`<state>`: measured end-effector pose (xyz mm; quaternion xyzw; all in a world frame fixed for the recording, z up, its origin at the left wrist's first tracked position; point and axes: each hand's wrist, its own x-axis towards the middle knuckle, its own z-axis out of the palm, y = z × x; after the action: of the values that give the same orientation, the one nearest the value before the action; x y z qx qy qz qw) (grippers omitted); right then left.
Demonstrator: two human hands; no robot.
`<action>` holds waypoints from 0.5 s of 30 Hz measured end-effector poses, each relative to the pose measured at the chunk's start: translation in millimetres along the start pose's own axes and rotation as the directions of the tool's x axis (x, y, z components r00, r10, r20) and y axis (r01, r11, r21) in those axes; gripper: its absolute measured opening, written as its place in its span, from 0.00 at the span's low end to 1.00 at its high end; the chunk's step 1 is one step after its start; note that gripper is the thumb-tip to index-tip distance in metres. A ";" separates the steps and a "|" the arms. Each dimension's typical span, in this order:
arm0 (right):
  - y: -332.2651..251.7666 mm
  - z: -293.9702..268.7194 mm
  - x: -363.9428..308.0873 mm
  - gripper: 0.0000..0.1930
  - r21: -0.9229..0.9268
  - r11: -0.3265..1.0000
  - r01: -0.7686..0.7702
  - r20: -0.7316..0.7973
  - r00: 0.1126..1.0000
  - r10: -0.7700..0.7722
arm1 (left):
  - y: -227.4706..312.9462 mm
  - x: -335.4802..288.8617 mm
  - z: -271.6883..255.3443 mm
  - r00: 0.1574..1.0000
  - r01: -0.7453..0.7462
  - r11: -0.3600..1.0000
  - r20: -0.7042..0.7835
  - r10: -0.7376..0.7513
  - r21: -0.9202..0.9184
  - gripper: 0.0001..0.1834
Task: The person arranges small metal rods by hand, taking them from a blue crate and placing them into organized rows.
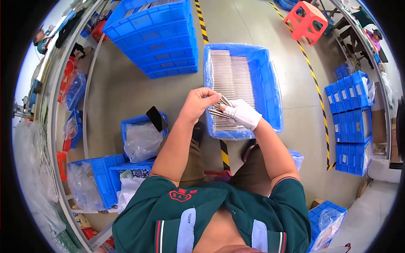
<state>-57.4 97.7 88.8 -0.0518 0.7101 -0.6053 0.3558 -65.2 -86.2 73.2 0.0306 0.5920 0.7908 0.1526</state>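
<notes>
Both my hands meet above the near left part of a blue plastic crate (pixel 274 92) lined with clear film. Bare, my left hand (pixel 200 103) closes its fingers on the upper ends of several thin metal rods (pixel 223 101). My right hand (pixel 242 114) wears a white glove and is wrapped round the same small bunch, which fans out toward the left. Below them, long rows of similar silvery rods (pixel 232 71) lie packed side by side in the crate's left and middle part. The crate's right side shows bare blue wall and film.
Stacked blue crates (pixel 162 46) stand at far left, more (pixel 350 122) at right. A red stool (pixel 306 21) is at far right. Beside my left knee, a dark phone-like slab (pixel 157 119) rests over a crate with plastic bags (pixel 142 141). Metal shelf posts (pixel 52 126) line the left.
</notes>
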 end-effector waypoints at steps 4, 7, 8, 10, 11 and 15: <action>3.1 2.3 0.3 0.17 0.089 0.996 -0.010 0.005 1.000 0.010 | -0.4 1.0 -1.9 0.998 -0.038 0.998 0.051 0.035 0.056 0.05; 0.7 2.3 -0.9 0.16 0.108 0.994 -0.013 0.032 0.999 0.009 | 4.2 0.6 -1.4 0.996 0.045 0.998 0.080 -0.048 0.032 0.05; 0.1 2.4 -1.8 0.16 0.108 0.994 -0.012 0.031 0.999 0.009 | 3.3 0.8 -2.1 0.996 0.045 0.998 0.081 -0.048 0.032 0.05; -0.9 1.6 -3.6 0.18 0.121 0.992 -0.038 0.053 0.998 0.032 | 1.6 1.5 -2.8 0.992 0.081 0.996 0.091 -0.083 0.026 0.05; -2.0 0.4 -4.1 0.18 0.120 0.992 -0.037 0.052 0.998 0.031 | 2.8 1.2 -2.3 0.992 0.080 0.996 0.091 -0.082 0.026 0.05; -2.7 1.3 -2.7 0.18 0.085 0.994 -0.071 0.090 0.994 0.063 | 4.8 0.6 -0.2 1.000 -0.009 1.000 -0.022 0.009 0.020 0.06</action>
<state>-55.5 97.3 92.4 -0.0385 0.6678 -0.6211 0.4084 -66.7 -87.4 77.6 0.0263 0.6013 0.7859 0.1421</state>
